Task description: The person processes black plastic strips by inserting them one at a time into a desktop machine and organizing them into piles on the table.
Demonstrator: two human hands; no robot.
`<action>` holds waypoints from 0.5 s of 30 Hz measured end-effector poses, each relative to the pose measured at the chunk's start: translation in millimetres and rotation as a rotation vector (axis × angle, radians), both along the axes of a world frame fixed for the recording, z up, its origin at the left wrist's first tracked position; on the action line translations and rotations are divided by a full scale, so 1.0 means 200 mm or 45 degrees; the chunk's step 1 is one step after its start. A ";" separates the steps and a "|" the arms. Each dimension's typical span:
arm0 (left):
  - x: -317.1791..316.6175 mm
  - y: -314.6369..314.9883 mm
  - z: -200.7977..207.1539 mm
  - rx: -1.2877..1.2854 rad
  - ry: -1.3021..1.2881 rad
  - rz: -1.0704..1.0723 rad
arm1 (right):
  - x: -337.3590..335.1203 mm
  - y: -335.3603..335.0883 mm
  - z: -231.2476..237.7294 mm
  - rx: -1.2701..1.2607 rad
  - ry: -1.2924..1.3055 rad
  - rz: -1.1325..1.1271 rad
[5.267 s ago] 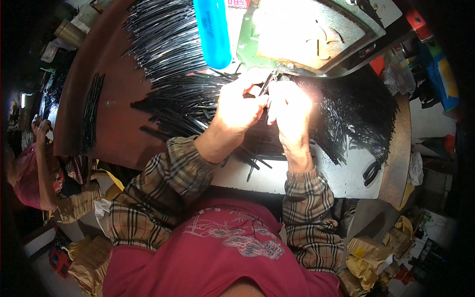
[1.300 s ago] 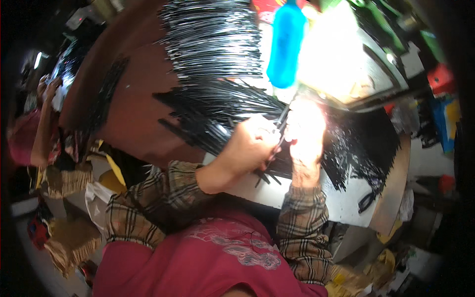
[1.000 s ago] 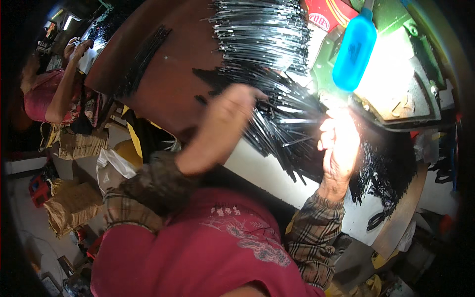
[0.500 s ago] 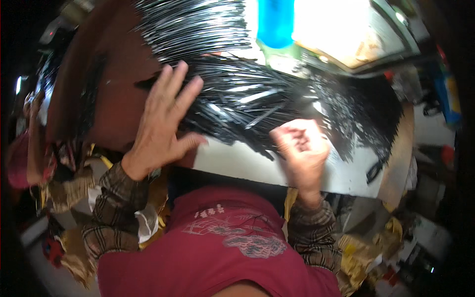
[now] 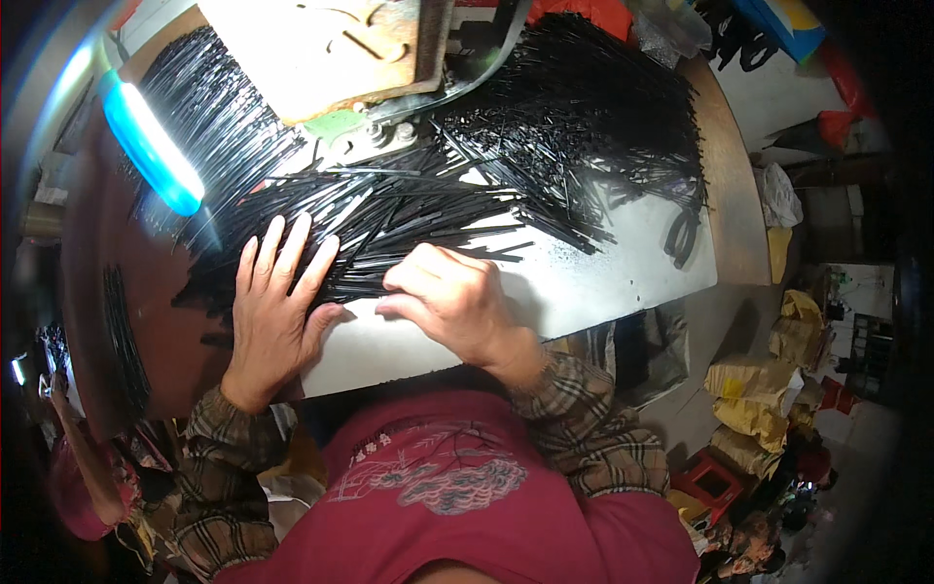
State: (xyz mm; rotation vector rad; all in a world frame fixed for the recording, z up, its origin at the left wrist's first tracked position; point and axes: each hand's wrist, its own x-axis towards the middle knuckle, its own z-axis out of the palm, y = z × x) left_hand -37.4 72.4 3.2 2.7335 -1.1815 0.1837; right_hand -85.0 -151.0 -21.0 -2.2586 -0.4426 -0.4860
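Note:
A loose heap of thin black strips (image 5: 389, 214), probably plastic or rubber, lies across the table in front of me. My left hand (image 5: 277, 307) rests on the heap's near left part, fingers stretched out and thumb pointing right. To its right, my right hand (image 5: 452, 297) is closed at the heap's near edge, its fingers curled and the thumb beneath the forefinger. The curled fingers hide whatever may be inside them. Both hands lie close together over the border of a white sheet (image 5: 389, 350) on the tabletop.
A bright lamp with a blue edge (image 5: 146, 146) and a lit machine with a metal plate (image 5: 418, 58) stand over the far side. More black strips (image 5: 224, 97) lie at the far left and a dense pile (image 5: 603, 107) at the right. Another person's arm (image 5: 88, 448) shows at left.
The view has swung, so the lamp and machine appear farther left. My right hand has come closer to my left hand. The left hand's fingers lie closer together on the strips.

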 end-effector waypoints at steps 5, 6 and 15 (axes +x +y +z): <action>-0.01 0.02 -0.02 -0.055 0.013 0.018 | -0.13 -0.26 0.06 0.122 0.197 -0.492; -0.01 0.02 -0.01 -0.076 0.007 0.026 | -0.15 -0.35 0.06 0.001 0.203 -0.619; -0.03 0.10 0.03 -0.420 -0.094 0.165 | -0.11 -0.55 0.02 -0.358 0.166 -0.608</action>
